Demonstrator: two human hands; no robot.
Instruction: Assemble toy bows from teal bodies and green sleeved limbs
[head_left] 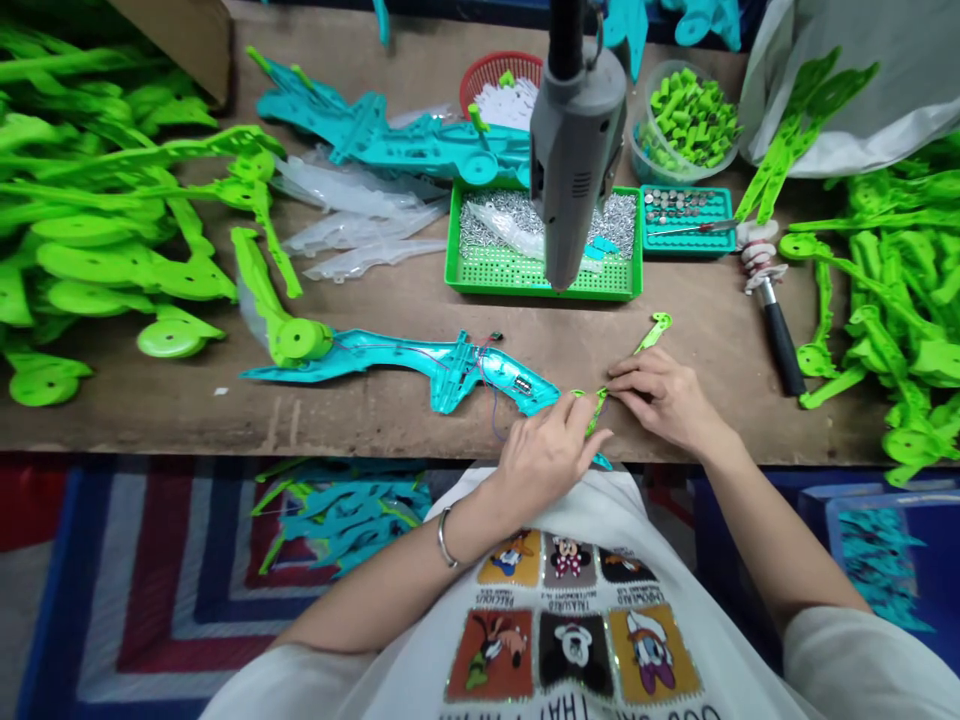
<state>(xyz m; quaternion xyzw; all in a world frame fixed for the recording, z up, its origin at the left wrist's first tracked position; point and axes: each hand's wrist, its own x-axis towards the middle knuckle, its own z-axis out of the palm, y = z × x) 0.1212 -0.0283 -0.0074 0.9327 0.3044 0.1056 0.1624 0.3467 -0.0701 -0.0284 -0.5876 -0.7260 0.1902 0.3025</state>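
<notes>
At ten o'clock from my left hand [541, 455] lies the glossy teal body [405, 360], long and curved, with thin wires [431, 352] and a lime arm [281, 325] at its far left end. My left fingers grip a small lime piece [598, 408] over its right tip; my right hand [670, 400] pinches that piece too. At six o'clock, my shirt [577, 590] reads "PRECIOUS", "TREASURED", "EMPOWERED".

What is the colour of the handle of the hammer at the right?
The handle is black, best seen in head view.
</notes>
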